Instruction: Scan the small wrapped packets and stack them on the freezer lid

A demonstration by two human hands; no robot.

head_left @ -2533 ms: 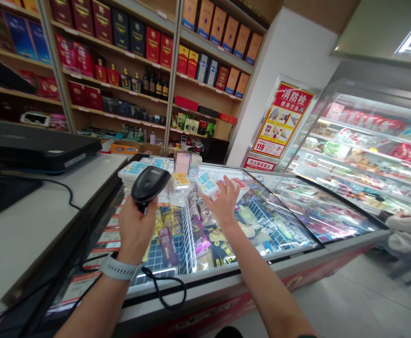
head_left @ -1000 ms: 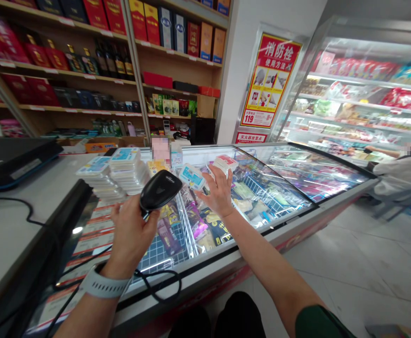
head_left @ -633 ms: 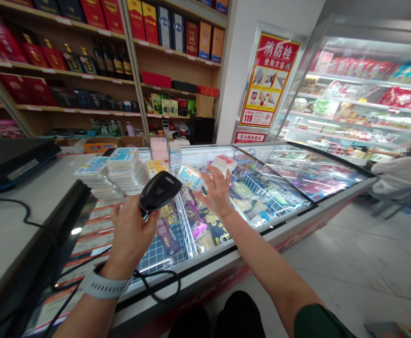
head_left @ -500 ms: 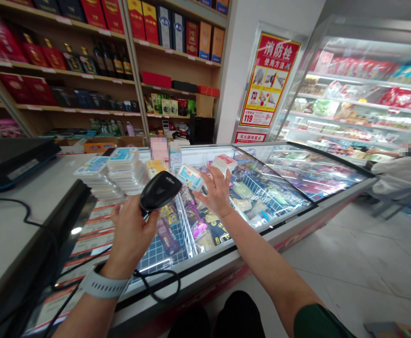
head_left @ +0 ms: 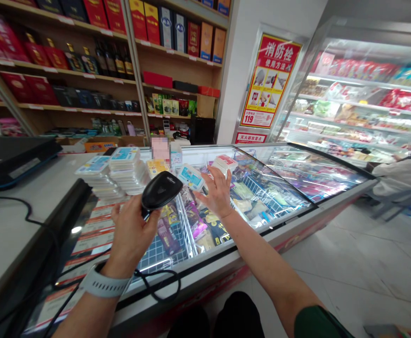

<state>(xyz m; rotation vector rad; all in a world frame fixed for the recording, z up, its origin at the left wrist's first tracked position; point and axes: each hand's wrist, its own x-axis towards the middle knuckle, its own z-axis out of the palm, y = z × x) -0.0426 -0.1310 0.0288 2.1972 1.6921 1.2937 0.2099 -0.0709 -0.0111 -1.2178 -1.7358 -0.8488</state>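
My left hand (head_left: 133, 234) is wrapped round a black handheld barcode scanner (head_left: 161, 190), its head aimed to the right. Just beyond that head is a flat clear plastic pack with a blue-and-white label (head_left: 191, 177), tilted so the label shows. My right hand (head_left: 216, 191) grips its right edge between thumb and fingers, though the contact is partly hidden. Behind my right fingertips lies a red-labelled pack (head_left: 225, 163). Stacks of similar packs (head_left: 126, 171) stand on the freezer top to the left, with a yellow-labelled one (head_left: 157, 166) beside them.
A glass-topped chest freezer (head_left: 247, 234) holds wire baskets of bagged goods. The scanner's black cable (head_left: 163, 300) loops over its front edge. A counter (head_left: 11, 239) with a black device (head_left: 15, 159) is at left. A person (head_left: 395, 176) sits at far right.
Both hands, the scanner and the pack stay nearly in place. The view has shifted very slightly, and the person at far right has moved an arm a little.
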